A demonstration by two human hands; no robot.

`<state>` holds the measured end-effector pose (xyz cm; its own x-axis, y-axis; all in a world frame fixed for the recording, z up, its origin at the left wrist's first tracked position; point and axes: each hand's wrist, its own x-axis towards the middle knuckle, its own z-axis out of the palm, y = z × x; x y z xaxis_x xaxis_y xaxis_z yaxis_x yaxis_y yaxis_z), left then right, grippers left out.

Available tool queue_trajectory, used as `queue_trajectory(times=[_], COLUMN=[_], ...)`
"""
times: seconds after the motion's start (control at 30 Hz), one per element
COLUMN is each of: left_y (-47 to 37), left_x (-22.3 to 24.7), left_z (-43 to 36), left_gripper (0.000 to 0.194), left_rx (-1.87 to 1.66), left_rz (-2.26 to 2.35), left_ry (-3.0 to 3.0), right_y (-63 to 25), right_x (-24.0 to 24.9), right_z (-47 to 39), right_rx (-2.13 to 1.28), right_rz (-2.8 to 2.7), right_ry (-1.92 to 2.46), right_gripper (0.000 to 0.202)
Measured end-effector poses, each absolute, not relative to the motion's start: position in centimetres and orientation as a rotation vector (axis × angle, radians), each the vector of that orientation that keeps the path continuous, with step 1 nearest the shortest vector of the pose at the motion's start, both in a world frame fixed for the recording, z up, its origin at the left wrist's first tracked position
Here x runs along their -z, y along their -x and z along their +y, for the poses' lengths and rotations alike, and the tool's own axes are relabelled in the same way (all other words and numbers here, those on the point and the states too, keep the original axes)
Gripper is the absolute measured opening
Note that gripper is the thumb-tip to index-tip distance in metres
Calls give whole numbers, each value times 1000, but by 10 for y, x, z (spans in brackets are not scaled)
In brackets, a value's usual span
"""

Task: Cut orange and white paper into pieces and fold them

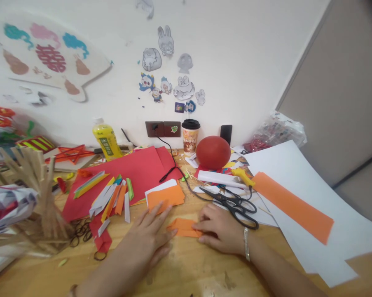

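A small folded piece of orange paper point(183, 227) lies on the wooden table between my two hands. My left hand point(150, 235) rests with its fingers spread. Its index fingertip touches the left end of the folded paper, and its longer fingers reach onto the edge of a stack of orange paper point(169, 195), which has white sheets behind it. At the paper's right end, my right hand point(219, 227) has its fingers bent and closed on it, with the thumb low beside it. Black-handled scissors point(232, 203) lie just beyond my right hand.
Folded paper strips point(111, 198) and red sheets point(124, 169) lie at left, near wooden sticks point(45, 194). A red balloon point(213, 152), a cup point(190, 138) and a yellow glue gun point(243, 177) stand or lie behind. White sheets point(315, 231) and an orange strip point(293, 206) cover the right.
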<state>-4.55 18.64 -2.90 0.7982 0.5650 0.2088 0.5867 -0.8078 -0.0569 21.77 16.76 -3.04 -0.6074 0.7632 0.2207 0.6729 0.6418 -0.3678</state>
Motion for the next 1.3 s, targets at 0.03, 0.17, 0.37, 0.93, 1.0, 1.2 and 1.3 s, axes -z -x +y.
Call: queue_trajectory(times=[0.03, 0.17, 0.37, 0.93, 1.0, 1.2, 1.3], left_y=[43, 33, 25, 27, 26, 28, 29], left_x=[30, 42, 53, 34, 36, 39, 41], left_z=[186, 185, 183, 191, 189, 193, 196], left_gripper=[30, 38, 71, 42, 36, 30, 30], left_rx=[293, 334, 173, 460, 438, 408, 509], left_rz=[-950, -1058, -1045, -698, -782, -853, -821], left_ry=[2849, 2768, 2859, 2680, 2675, 2696, 2720], right_y=[-214, -193, -186, -201, -201, -201, -202], right_x=[30, 35, 38, 31, 32, 34, 34], right_z=[165, 152, 151, 162, 162, 161, 162], right_rx=[-337, -269, -169, 107, 131, 145, 30], right_rz=[-2530, -2645, -2597, -2562, -2558, -2493, -2469], right_ry=[1108, 991, 947, 1143, 1142, 1110, 1084], right_gripper=[22, 33, 38, 13, 13, 11, 10])
